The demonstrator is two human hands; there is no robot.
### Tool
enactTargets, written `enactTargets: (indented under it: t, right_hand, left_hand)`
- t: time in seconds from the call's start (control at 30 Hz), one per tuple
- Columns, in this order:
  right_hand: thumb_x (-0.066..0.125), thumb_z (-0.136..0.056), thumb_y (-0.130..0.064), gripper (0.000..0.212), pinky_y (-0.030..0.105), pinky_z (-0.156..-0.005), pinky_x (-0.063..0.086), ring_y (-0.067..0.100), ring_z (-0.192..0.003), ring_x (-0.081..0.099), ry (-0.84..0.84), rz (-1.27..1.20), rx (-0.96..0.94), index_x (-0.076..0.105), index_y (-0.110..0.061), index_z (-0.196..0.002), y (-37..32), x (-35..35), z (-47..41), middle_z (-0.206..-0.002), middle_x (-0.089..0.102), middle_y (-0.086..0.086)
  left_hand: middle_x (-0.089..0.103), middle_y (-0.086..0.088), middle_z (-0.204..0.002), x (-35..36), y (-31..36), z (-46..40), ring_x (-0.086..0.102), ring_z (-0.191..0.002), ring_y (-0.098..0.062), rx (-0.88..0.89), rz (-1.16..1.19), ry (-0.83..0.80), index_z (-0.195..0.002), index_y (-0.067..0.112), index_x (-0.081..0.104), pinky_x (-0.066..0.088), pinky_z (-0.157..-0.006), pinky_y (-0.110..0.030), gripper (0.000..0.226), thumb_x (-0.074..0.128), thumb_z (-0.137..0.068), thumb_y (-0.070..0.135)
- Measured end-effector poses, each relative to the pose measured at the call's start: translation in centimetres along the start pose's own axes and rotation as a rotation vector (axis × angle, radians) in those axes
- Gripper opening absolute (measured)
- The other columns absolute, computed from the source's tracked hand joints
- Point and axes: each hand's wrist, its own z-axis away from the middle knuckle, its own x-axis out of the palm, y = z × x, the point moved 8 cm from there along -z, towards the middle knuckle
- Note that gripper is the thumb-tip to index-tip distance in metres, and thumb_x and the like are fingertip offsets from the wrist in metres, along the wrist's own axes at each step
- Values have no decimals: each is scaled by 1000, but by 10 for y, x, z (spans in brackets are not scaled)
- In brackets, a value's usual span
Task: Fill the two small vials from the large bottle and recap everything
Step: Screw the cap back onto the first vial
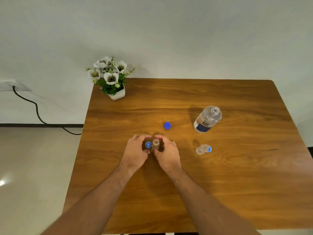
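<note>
The small vial [155, 144] stands upright and uncapped near the middle of the wooden table [237, 175], between my two hands. My right hand [166, 154] curls round it from the right, thumb low against its near side and fingers arched over the far side, so I have it held. My left hand [135, 150] is just beside it, fingers bent round a small blue cap [148, 144] that I hold with its hollow side facing up, right next to the vial's open mouth; the thumb tip sits just below the cap.

Farther back on the table, apart from my hands, lies another blue cap [167, 125], on its own. To the right, the second small vial [202, 149] lies tipped on its side with a blue cap on the end pointing right. Beyond that one, the large bottle [207, 119] stands with its neck open, clear, with a dark blue label low on its body.

At the far left corner of the table is a white pot of white flowers [111, 77]. Off the table to the left, a black cable [36, 111] runs down from a wall socket across the pale floor.
</note>
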Motion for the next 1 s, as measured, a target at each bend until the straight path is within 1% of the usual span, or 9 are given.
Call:
enactTargets:
  t: [0.17,0.33,0.5,0.67,0.73,0.83,0.9,0.93,1.0]
  right_hand:
    - [68,-90,-19,40,26,-98,45,11,-112,50,-8,10,-15,59,-34,-127,1,-1,-1,-101,51,-23]
    - [71,-88,-25,33,26,-96,45,8,-107,49,-12,5,-6,64,-38,-117,7,3,-5,-111,64,-9]
    - [73,-87,-28,41,20,-92,40,4,-103,51,-30,-8,-3,64,-36,-126,6,-2,-8,-118,64,-6]
    - [72,-89,-24,48,22,-100,47,5,-107,64,-23,-50,-57,59,-24,-135,-15,-33,-9,-116,72,-6]
    - [71,-90,-22,46,16,-94,46,-1,-101,63,-19,-40,-98,60,-21,-135,-28,-53,-9,-117,71,-7]
    - [68,-92,-17,35,6,-78,48,-16,-78,60,-10,-44,-167,65,-20,-127,-47,-82,-11,-107,72,-11]
    - [69,-91,-17,30,17,-81,55,-8,-83,64,29,-49,-212,68,-20,-120,-60,-104,-10,-105,74,-8]
    - [70,-90,-20,26,26,-84,57,-1,-87,66,44,-57,-229,70,-19,-116,-67,-115,-11,-104,74,-6]
    - [70,-90,-25,14,34,-82,59,7,-88,70,58,-89,-249,72,-20,-104,-82,-134,-11,-94,76,-6]
  left_hand:
    - [58,4,-124,0,3,-3,50,-115,-15,39,-114,-23,-125,25,63,41,-104,-32,39,69,-87,17]
    - [61,8,-113,-2,3,-1,56,-106,-12,15,-68,-19,-113,29,67,49,-99,-34,28,71,-86,23]
    - [64,12,-101,-14,9,5,63,-91,-5,-50,57,58,-103,28,65,57,-86,-30,25,75,-82,18]
    - [69,15,-93,-39,30,14,65,-82,2,-87,158,178,-100,28,64,55,-74,-16,23,77,-82,24]
    - [69,15,-93,-53,47,15,65,-84,2,-64,219,232,-98,30,63,54,-74,-15,21,77,-82,24]
    - [67,16,-104,-70,85,13,64,-92,0,53,249,256,-106,34,64,53,-81,-17,21,70,-88,24]
    - [64,14,-112,-80,112,14,63,-98,-2,128,263,273,-115,34,66,50,-83,-16,23,62,-94,25]
    - [63,13,-113,-85,125,14,62,-99,-3,157,272,291,-117,33,66,48,-82,-15,23,59,-96,26]
    - [63,11,-110,-93,148,14,62,-98,-4,194,303,329,-117,31,66,46,-81,-15,22,56,-97,27]
